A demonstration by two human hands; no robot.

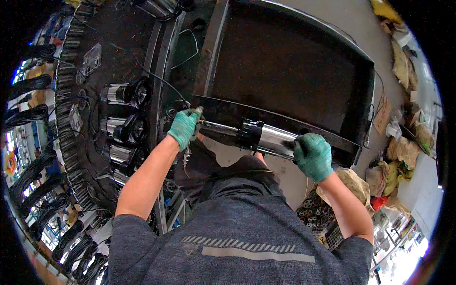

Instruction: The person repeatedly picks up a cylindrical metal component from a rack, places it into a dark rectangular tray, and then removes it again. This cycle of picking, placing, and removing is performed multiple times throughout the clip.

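My left hand [186, 127], in a green glove, is closed around what looks like an air gun, its body mostly hidden by the fingers. A metal fitting [186, 156] hangs below that fist. From it a slim metal rod [221, 127] points right to the black ribbed collar of a pump motor [276, 141]; I cannot tell whether they touch. The motor lies sideways over my lap, its shiny steel cylinder along the near edge of a black tray. My right hand [313, 154], also gloved in green, is wrapped round the cylinder's right end.
The dark metal tray [289, 116] stretches ahead of me. On the left bench [111, 52] several similar motors [124, 128] lie in a row. Bundles of black cable [31, 85] hang at far left. Sacks [401, 147] line the right side, and a crate of small parts [316, 213] stands lower right.
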